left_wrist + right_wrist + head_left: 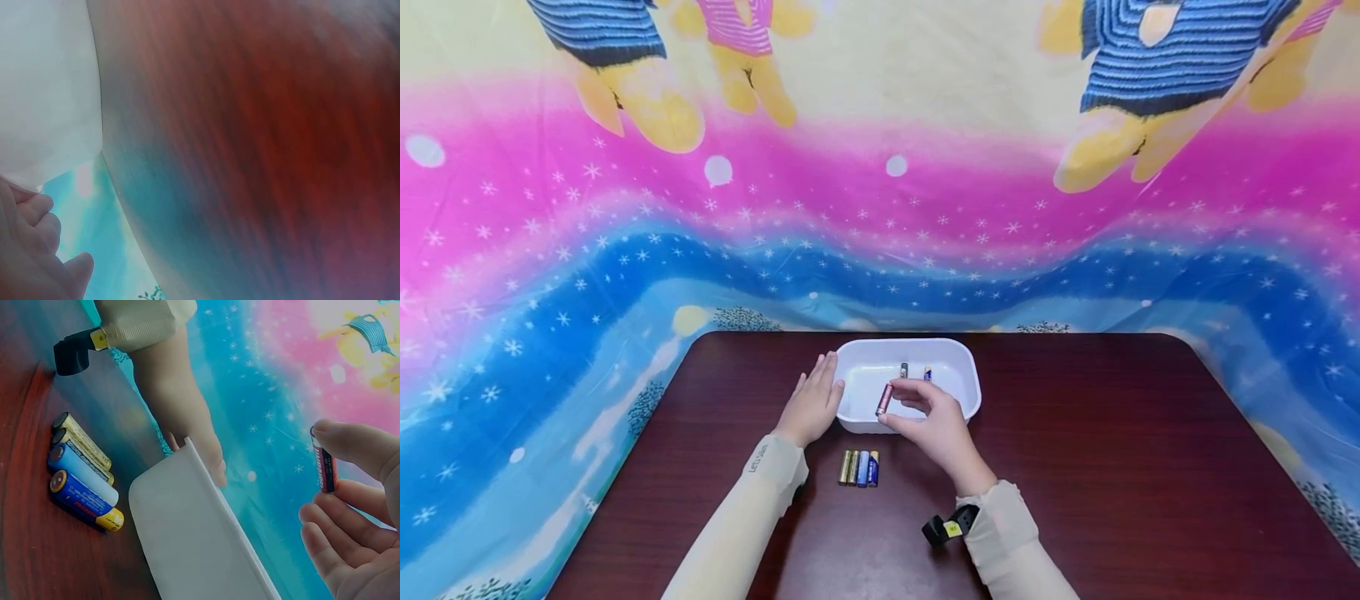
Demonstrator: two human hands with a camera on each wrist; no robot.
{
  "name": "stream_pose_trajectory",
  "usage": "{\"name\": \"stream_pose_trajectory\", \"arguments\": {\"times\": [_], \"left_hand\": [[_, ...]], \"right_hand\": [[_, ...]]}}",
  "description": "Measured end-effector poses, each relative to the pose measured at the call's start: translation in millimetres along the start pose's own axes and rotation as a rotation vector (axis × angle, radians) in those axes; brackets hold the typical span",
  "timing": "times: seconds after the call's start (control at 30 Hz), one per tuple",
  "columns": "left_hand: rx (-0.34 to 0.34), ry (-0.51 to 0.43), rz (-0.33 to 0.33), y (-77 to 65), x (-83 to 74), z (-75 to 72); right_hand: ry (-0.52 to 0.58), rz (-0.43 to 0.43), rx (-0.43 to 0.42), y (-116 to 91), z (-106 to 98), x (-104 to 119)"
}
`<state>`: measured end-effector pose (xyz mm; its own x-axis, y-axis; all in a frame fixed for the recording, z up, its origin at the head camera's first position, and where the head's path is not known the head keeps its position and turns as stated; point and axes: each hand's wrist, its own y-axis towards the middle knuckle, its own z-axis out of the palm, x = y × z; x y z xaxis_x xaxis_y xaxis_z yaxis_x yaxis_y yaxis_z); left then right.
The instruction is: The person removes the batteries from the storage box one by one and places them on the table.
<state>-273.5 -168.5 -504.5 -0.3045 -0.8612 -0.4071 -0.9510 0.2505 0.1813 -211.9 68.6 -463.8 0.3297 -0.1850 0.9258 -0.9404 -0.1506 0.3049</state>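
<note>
In the head view, my right hand pinches a red and black battery by its two ends between thumb and fingers, over the near part of a white plastic tub. The same battery shows upright in the right wrist view. My left hand rests with fairly straight fingers along the tub's left side. Inside the tub lie a dark battery and a blue battery, partly hidden by my right hand. Near the tub's front, a row of several batteries, gold ones and blue ones, lies side by side.
The dark reddish-brown table reaches back to a patterned cloth hanging behind it. A black wrist camera sticks out from my right cuff. The tub stands close to the table's back edge.
</note>
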Motion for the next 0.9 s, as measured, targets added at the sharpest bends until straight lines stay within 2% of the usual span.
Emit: {"name": "stream_pose_trajectory", "arguments": {"times": [0.5, 0.9], "left_hand": [[0.037, -0.002, -0.019, 0.1, 0.9, -1.3], [0.023, -0.024, -0.013, -1.3, -0.7, -3.4]], "right_hand": [[0.044, 0.032, 0.081, -19, 1, -5], [0.105, -0.004, 0.144, -24, 1, -21]]}}
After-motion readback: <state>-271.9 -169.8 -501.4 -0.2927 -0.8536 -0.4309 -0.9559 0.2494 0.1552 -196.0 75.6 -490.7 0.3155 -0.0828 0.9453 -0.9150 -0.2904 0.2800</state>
